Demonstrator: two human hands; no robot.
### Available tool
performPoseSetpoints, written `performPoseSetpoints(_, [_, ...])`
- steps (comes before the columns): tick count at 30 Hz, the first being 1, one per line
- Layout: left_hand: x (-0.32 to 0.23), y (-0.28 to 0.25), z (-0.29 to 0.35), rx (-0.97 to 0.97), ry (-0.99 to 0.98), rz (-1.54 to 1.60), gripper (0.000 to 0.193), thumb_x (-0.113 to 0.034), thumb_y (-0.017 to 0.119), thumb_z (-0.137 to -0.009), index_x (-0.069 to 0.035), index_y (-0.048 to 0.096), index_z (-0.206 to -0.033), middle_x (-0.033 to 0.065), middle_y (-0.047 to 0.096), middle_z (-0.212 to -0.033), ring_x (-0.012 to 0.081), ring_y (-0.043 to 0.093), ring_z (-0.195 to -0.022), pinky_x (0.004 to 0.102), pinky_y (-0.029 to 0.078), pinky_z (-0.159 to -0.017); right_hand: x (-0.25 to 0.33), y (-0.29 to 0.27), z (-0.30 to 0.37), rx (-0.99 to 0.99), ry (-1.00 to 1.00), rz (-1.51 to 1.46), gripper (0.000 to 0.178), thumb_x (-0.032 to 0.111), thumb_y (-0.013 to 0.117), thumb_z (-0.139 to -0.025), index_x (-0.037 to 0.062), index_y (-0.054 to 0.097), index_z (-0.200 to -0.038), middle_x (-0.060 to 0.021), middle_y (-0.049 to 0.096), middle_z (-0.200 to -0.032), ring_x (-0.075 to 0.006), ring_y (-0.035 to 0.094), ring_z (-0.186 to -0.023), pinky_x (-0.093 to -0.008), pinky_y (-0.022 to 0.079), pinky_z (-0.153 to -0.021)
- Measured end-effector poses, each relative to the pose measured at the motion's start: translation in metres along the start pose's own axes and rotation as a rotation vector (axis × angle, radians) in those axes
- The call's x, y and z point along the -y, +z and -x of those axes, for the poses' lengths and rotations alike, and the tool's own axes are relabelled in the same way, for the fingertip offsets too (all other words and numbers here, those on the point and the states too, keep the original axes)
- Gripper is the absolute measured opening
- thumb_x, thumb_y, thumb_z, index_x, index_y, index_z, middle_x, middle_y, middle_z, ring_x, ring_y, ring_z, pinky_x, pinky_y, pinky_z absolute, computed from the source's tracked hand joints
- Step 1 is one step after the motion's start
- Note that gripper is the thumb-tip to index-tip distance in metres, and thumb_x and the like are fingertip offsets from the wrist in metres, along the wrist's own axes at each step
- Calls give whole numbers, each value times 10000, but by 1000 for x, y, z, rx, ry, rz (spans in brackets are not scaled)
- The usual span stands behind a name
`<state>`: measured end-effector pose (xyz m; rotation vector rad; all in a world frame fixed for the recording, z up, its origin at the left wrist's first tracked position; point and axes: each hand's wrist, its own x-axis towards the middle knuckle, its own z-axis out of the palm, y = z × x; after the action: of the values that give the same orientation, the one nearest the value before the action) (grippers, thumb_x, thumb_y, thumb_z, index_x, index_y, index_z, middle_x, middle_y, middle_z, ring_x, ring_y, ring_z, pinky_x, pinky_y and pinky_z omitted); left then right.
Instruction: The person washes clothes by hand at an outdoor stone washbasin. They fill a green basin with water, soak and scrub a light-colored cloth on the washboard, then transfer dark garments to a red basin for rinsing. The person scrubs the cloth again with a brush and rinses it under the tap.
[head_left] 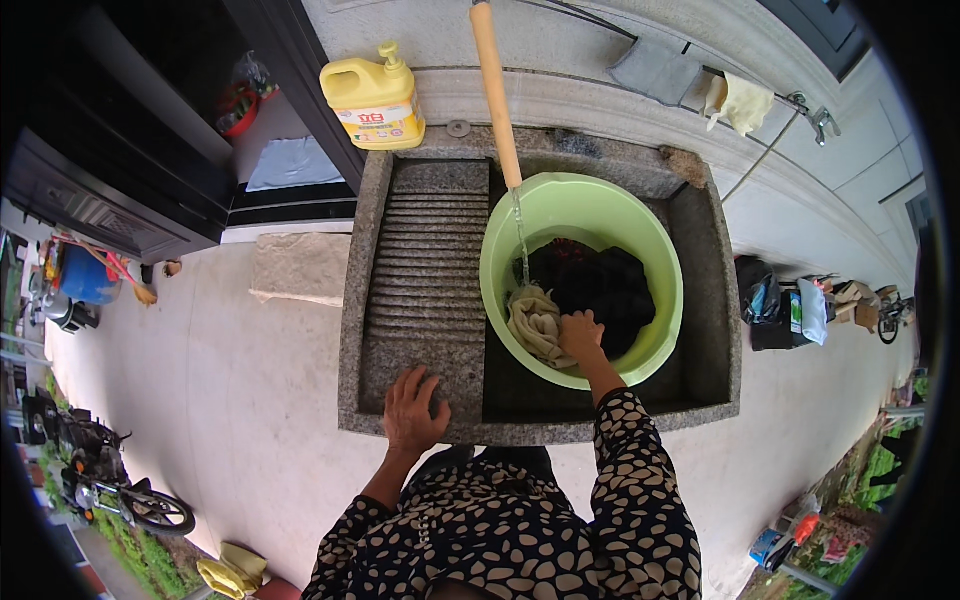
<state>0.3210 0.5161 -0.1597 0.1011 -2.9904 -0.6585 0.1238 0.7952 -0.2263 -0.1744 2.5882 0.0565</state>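
Observation:
My right hand (582, 335) reaches into a pale green basin (665, 255), fingers curled on a beige cloth (537, 322). Beside that cloth, dark clothes (600, 285) with a few red marks lie in the basin. A thin stream of water (519, 235) falls from a long tan tube (497, 95) onto the basin's left side, by the cloth. My left hand (412, 408) rests with fingers spread on the front left corner of a stone sink (362, 300), below its ridged washboard (425, 255). A small dark oval shows beside its fingers; I cannot tell what it is.
A yellow pump jug (372, 105) stands at the sink's back left corner. Cloths, a grey one (655, 70) and a cream one (740, 103), hang on a rail by the wall. A stone slab (300, 268) lies left of the sink. Bags and boxes (785, 305) sit to the right.

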Motion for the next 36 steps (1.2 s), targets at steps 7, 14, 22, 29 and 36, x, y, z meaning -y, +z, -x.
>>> performPoseSetpoints(7, [4, 6, 1, -7, 47, 5, 383, -264, 628, -819, -110, 592, -1168, 113, 468, -1322, 340, 389, -1272, 502, 349, -1014, -40, 7, 18, -370, -206, -786, 171, 164, 586, -825, 37, 481, -867, -135, 506, -749, -279, 513, -699, -381, 420, -624])
performPoseSetpoints(14, [8, 9, 3, -43, 88, 11, 388, -286, 615, -821, -75, 595, -1146, 145, 464, -1307, 356, 388, -1253, 501, 333, -1008, -20, -95, 49, -509, -295, -1214, 125, 124, 526, -806, 8, 483, -797, -81, 495, -663, -162, 498, -617, -306, 426, -574])
performPoseSetpoints(22, [11, 9, 4, -11, 80, 30, 384, -303, 591, -842, -68, 590, -1145, 150, 446, -1315, 360, 365, -1266, 511, 308, -1027, -1, -188, 89, -678, -369, -1454, 83, 103, 519, -809, 35, 505, -856, 15, 479, -750, -70, 419, -667, -225, 382, -610])
performPoseSetpoints(29, [6, 7, 2, -9, 67, 39, 384, -287, 610, -833, -72, 589, -1151, 149, 448, -1314, 359, 366, -1268, 507, 309, -1029, -1, -106, 35, -721, -304, -843, 265, 101, 574, -783, 52, 469, -1022, -176, 560, -772, -314, 582, -725, -414, 452, -622])
performPoseSetpoints(36, [2, 1, 0, -14, 49, 28, 371, -266, 626, -818, -74, 604, -1134, 136, 472, -1305, 346, 389, -1262, 498, 336, -1019, 6, 29, -5, 28, -138, -420, 629, 205, 630, -791, 118, 340, -1343, -220, 589, -1133, -394, 585, -1019, -477, 480, -815])
